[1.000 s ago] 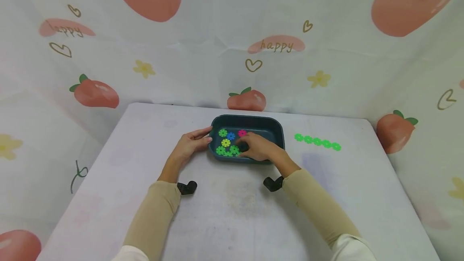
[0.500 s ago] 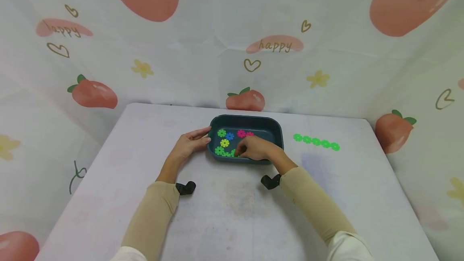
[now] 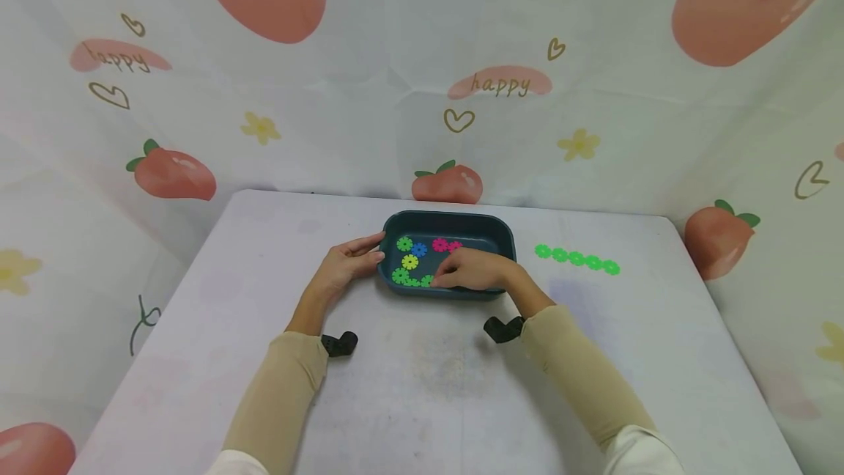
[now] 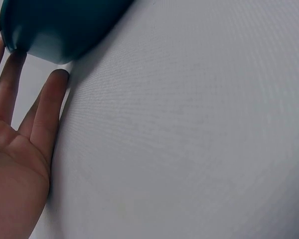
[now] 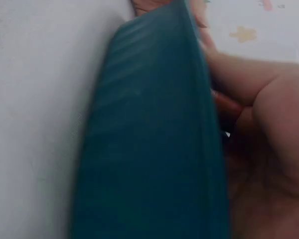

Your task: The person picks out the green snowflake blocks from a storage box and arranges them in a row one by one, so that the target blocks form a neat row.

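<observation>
A dark teal plastic bin (image 3: 468, 224) stands on the table. Inside it lie flower-shaped plastic interlocking discs: a yellow disc (image 3: 409, 262), a blue disc (image 3: 419, 249), pink discs (image 3: 439, 245) and several green discs (image 3: 400, 275). My left hand (image 3: 343, 264) touches the bin's left end with extended fingers; the left wrist view has those fingers (image 4: 8, 84) against its outer wall. My right hand (image 3: 476, 268) reaches over the near rim, fingers curled down beside a green disc (image 3: 427, 281). Its fingertips are hidden, so I cannot tell whether they hold a disc.
To the right of the bin, a row of several joined green discs (image 3: 576, 259) lies on the white-covered table (image 3: 428, 387). Behind the table hangs a printed cloth (image 3: 369, 116) with fruit and flowers. A black wrist device (image 3: 504, 329) sits at my right wrist.
My right hand's fingers have drawn together and down among the green discs, then the hand has turned slightly right. A second pink disc has come into view. My left hand stays at the bin.
</observation>
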A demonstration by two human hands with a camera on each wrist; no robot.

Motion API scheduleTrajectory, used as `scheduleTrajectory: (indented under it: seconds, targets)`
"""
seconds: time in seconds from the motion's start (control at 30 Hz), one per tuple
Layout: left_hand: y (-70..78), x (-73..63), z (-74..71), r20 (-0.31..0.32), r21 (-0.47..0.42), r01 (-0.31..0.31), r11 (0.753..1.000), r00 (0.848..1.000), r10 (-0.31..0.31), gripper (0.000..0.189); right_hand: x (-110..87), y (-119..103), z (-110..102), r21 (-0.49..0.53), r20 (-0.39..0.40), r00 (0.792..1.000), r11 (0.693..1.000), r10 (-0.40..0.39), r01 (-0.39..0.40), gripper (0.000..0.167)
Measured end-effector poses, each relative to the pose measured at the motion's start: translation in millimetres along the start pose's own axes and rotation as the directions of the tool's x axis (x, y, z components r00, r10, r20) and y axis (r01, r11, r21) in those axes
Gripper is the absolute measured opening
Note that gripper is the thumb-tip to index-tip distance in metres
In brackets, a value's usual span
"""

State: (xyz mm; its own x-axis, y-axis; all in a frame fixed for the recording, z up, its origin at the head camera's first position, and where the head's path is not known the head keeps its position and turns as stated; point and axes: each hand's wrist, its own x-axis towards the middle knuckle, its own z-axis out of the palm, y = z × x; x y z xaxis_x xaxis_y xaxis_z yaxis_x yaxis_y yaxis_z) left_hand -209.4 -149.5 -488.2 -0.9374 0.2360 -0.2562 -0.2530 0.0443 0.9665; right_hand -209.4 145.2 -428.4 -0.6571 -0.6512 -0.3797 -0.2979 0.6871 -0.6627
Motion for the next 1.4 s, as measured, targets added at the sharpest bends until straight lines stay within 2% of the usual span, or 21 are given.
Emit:
scheduleTrajectory:
  seconds: [0.13, 0.23, 0.37, 0.53, 0.73, 0.93, 1.17, 1.4]
  targets:
    - [0.9, -0.5, 0.5, -0.003, 0.016, 0.0, 1.0, 1.0, 0.001, 0.057, -9.2, 0, -4, 0.133, 0.012, 1.0, 0.991, 0.005, -0.007, 0.022]
    - [1.4, -1.2, 0.1, -0.01, 0.027, 0.001, 1.0, 1.0, -0.001, 0.057, -13.3, -1, -5, 0.177, 0.011, 1.0, 0.984, -0.024, 0.022, 0.02]
    - [1.7, -2.2, 0.1, -0.012, 0.035, 0.002, 0.999, 1.0, -0.002, 0.057, -15.0, -1, -5, 0.151, -0.025, 0.997, 0.986, -0.068, 0.071, 0.017]
    - [2.4, -3.4, -0.2, -0.005, 0.047, -0.004, 0.999, 1.0, 0.005, 0.06, -15.9, 0, -4, 0.124, -0.104, 0.991, 0.987, -0.087, 0.099, 0.018]
    - [2.6, -3.6, 0.0, -0.008, 0.039, -0.004, 0.999, 1.0, 0.004, 0.059, -22.2, -3, -10, 0.166, -0.197, 0.98, 0.984, -0.036, 0.069, 0.017]
    - [3.2, -3.6, 0.1, -0.01, 0.042, -0.003, 0.999, 1.0, 0.004, 0.058, -28.7, 2, -15, 0.151, -0.268, 0.963, 0.987, -0.012, 0.054, 0.017]
    - [5.2, -3.6, 0.5, -0.005, 0.049, 0.001, 0.999, 1.0, 0.0, 0.059, -38.6, 8, -22, 0.167, -0.332, 0.943, 0.985, 0.02, 0.038, 0.018]
    - [4.0, -3.7, -0.4, -0.012, 0.041, 0.011, 0.999, 1.0, -0.01, 0.059, -46.4, 13, -23, 0.171, -0.386, 0.921, 0.985, 0.049, 0.019, 0.026]
